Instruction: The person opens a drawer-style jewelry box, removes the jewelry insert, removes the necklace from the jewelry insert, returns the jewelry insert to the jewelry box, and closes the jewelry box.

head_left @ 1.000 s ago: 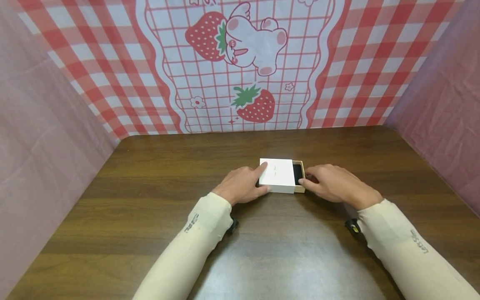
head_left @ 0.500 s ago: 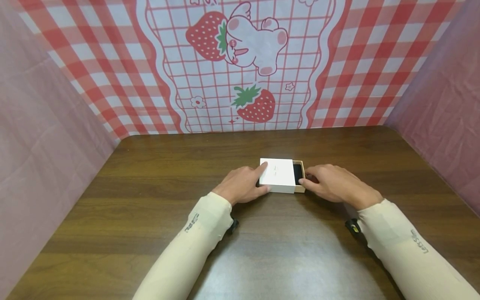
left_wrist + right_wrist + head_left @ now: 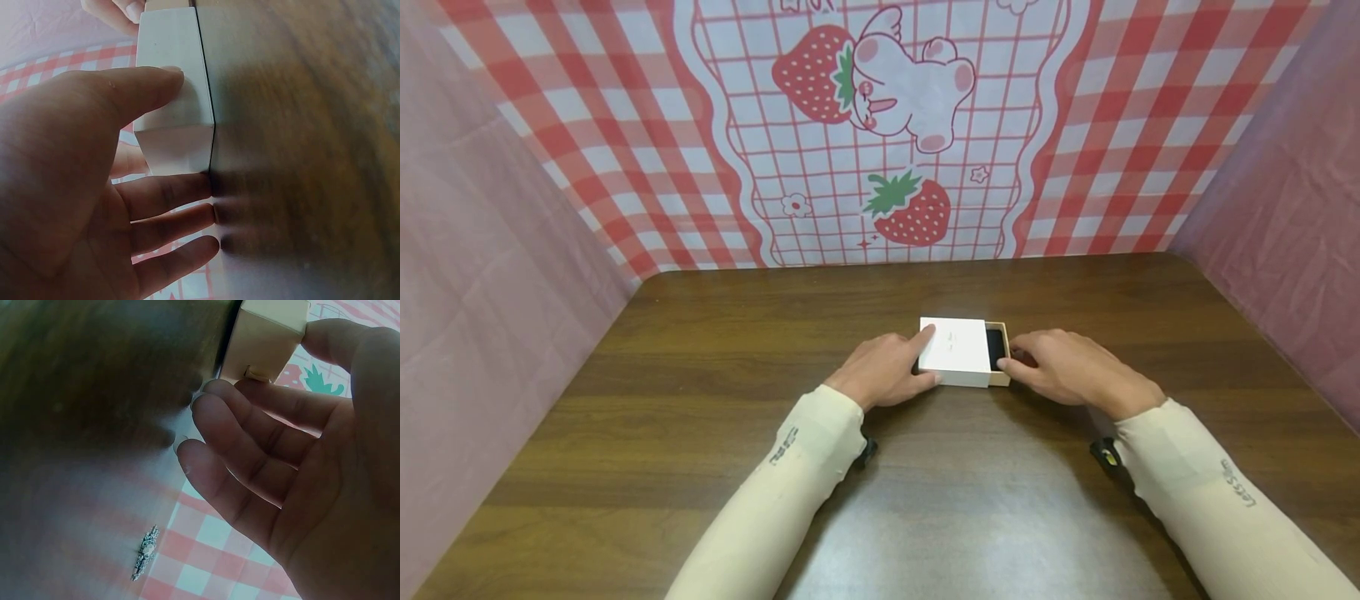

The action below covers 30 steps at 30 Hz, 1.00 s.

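A small white slide-out box point(image 3: 955, 346) lies flat on the table, its tan drawer point(image 3: 998, 377) partly out at the right end. Inside the drawer shows a black insert point(image 3: 995, 348). My left hand point(image 3: 883, 369) grips the white sleeve from the left, thumb point(image 3: 156, 87) on the near side wall and the other fingers at the far side and left end. At the drawer's right end, my right hand point(image 3: 1063, 364) pinches the tan drawer between thumb and forefinger. A small pull tab point(image 3: 256, 374) sticks out of the drawer's end wall in the right wrist view.
A sparkly silver ornament point(image 3: 145, 553) appears below the right fingers in the right wrist view; its kind is unclear. The brown wooden table point(image 3: 737, 333) ends at a red-and-white checked cloth point(image 3: 647, 150) behind, with pink cloth point(image 3: 490, 275) at both sides.
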### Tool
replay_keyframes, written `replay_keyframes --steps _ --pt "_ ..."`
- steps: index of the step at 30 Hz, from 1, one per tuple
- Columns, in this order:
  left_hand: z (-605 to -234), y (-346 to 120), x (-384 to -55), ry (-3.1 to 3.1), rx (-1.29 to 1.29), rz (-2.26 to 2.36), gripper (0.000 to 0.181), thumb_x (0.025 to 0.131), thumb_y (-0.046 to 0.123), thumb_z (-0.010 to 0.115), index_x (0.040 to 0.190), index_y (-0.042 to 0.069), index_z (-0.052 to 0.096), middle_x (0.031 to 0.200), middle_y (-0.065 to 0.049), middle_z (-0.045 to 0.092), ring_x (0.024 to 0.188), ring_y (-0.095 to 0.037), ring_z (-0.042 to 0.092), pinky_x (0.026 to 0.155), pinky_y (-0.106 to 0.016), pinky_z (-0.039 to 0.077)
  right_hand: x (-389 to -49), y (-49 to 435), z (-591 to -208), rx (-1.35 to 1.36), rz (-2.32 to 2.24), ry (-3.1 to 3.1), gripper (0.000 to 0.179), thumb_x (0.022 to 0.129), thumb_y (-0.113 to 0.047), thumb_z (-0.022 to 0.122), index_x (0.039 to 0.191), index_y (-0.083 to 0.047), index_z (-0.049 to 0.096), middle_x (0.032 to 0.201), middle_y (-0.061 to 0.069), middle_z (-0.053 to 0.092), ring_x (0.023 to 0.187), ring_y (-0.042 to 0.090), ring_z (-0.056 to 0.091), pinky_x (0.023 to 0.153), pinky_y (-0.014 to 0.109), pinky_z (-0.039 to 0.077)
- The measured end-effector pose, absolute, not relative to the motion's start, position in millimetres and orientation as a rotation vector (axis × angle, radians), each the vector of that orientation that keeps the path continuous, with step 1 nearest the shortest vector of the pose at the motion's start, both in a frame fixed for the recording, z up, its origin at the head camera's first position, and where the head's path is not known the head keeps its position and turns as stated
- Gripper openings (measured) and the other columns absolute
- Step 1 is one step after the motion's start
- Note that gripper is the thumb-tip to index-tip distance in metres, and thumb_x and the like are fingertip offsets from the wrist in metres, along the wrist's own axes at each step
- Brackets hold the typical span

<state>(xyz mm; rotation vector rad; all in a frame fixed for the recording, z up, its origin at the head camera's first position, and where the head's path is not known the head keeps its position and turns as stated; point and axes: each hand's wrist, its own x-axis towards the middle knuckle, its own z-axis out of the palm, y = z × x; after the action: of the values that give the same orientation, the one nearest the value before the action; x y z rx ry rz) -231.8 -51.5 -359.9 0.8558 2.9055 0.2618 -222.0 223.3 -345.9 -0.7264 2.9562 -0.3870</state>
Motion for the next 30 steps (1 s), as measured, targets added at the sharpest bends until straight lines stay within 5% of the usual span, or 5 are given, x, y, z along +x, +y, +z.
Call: replay_keyframes --steps 30 --pt "-361.3 -50.9 -231.8 2.903 0.848 0.258 0.076 0.100 0.050 0.055 0.161 0.017 0.024 0.128 -0.010 0.065 0.107 -0.018 0.063 0.094 -0.039 0.048 -221.3 222.7 -347.3 -0.737 -0.395 2.973 0.032 0.096 -0.038 0.065 0.105 -0.008 0.070 0.082 -0.003 0.061 0.071 0.015 0.054 0.067 0.038 0.046"
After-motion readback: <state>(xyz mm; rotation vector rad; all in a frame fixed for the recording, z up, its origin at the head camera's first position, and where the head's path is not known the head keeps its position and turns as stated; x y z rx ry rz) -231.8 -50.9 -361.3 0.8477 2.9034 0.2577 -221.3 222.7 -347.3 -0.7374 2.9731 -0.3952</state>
